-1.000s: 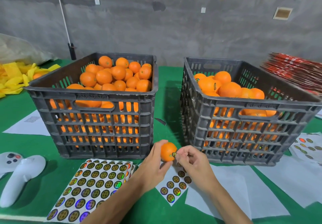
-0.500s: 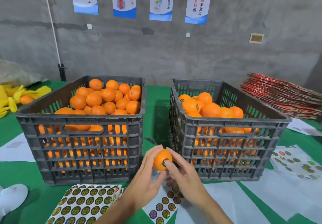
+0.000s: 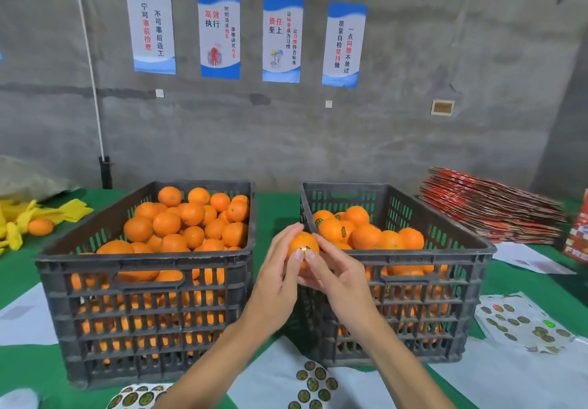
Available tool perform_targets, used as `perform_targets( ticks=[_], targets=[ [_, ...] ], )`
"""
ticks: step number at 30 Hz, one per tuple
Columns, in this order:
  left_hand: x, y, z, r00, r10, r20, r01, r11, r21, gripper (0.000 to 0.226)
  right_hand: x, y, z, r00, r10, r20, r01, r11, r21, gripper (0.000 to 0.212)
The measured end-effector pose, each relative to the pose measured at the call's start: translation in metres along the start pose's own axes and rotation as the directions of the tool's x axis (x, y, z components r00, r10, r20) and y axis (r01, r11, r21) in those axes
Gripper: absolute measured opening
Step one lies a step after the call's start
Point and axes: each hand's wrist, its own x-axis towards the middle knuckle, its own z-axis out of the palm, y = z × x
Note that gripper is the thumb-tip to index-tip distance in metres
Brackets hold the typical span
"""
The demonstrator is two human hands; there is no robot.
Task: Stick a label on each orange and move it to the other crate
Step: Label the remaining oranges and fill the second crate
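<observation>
An orange (image 3: 304, 243) is held up between both hands, in front of the gap between the two dark crates. My left hand (image 3: 276, 276) cups its left side. My right hand (image 3: 337, 276) grips its right side, thumb pressing a round label (image 3: 304, 249) onto its front. The left crate (image 3: 143, 284) is heaped with unlabelled oranges (image 3: 178, 224). The right crate (image 3: 439, 281) holds oranges with dark labels (image 3: 362, 232). Label sheets lie near the table's front edge (image 3: 313, 384).
A green table (image 3: 276, 214) carries white backing papers and another label sheet (image 3: 521, 322) at the right. Red flat cartons (image 3: 490, 208) are stacked at the back right. Yellow wrappers and a loose orange (image 3: 39, 226) lie at the far left. Posters hang on the grey wall.
Both hands have lifted the orange from low near the label sheets up to the level of the crate rims. The view has tilted upward, showing more of the wall.
</observation>
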Motion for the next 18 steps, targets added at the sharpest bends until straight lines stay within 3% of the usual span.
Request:
perform_targets(
  ticks=[4, 9, 11, 14, 16, 18],
  targets=[
    [-0.002, -0.005, -0.006, 0.999, -0.034, 0.034, 0.034, 0.999, -0.010, 0.045, 0.000, -0.003, 0.006, 0.999, 0.022, -0.048, -0.023, 0.999, -0.022, 0.059],
    [0.026, 0.007, -0.021, 0.990, 0.006, 0.138, -0.013, 0.999, 0.051, 0.052, 0.020, -0.023, 0.001, 0.993, -0.057, -0.105, 0.054, 0.998, -0.039, 0.061],
    [0.044, 0.012, -0.030, 0.983, 0.064, 0.173, -0.083, 0.991, 0.107, 0.052, 0.032, -0.031, -0.005, 0.969, -0.156, -0.190, 0.107, 0.964, -0.243, 0.058],
    [0.073, 0.011, -0.054, 0.993, 0.055, 0.103, -0.080, 0.963, 0.259, 0.047, 0.050, -0.038, -0.022, 0.890, -0.389, -0.238, 0.140, 0.731, -0.668, 0.050],
    [0.092, 0.000, -0.078, 0.996, -0.022, 0.084, -0.017, 0.897, 0.443, 0.039, 0.057, -0.037, -0.028, 0.899, -0.397, -0.185, 0.123, 0.635, -0.763, 0.044],
    [0.107, -0.019, -0.105, 0.969, -0.215, 0.124, 0.095, 0.783, 0.615, 0.038, 0.059, -0.030, -0.028, 0.923, -0.366, -0.123, 0.125, 0.585, -0.802, 0.043]
  ],
)
